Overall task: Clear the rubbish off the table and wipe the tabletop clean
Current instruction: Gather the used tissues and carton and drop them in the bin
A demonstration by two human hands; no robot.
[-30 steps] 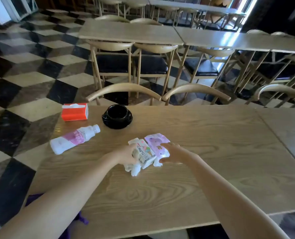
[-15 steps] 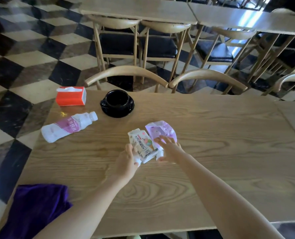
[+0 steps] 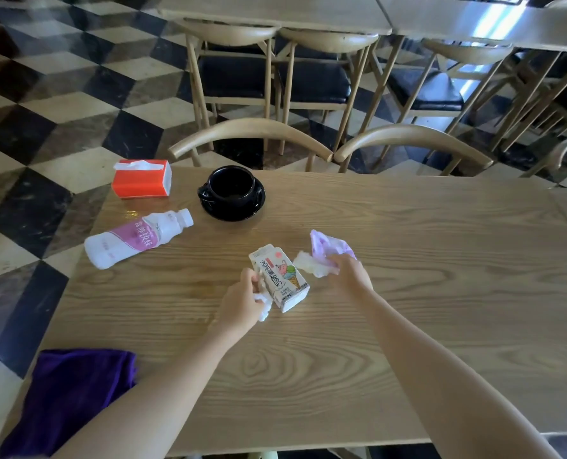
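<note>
Left hand (image 3: 242,298) grips carton (image 3: 280,279) and tissue; right hand (image 3: 350,271) clutches wrapper (image 3: 330,248), perhaps more tissue. Bottle (image 3: 136,238), cup (image 3: 231,190) beyond left hand.

Soft daylight from the upper right glares on the far tables (image 3: 494,24); wide-angle bending at edges, slight blur.

On the counter (image 3: 408,226), the bottle (image 3: 136,238) lies left of the carton (image 3: 280,276), tissue box (image 3: 142,178) and cup (image 3: 231,190) behind, cloth (image 3: 73,389) nearest left

Black cup (image 3: 231,186) on saucer (image 3: 232,211), red tissue box (image 3: 142,178), wooden chairs (image 3: 251,135)
</note>
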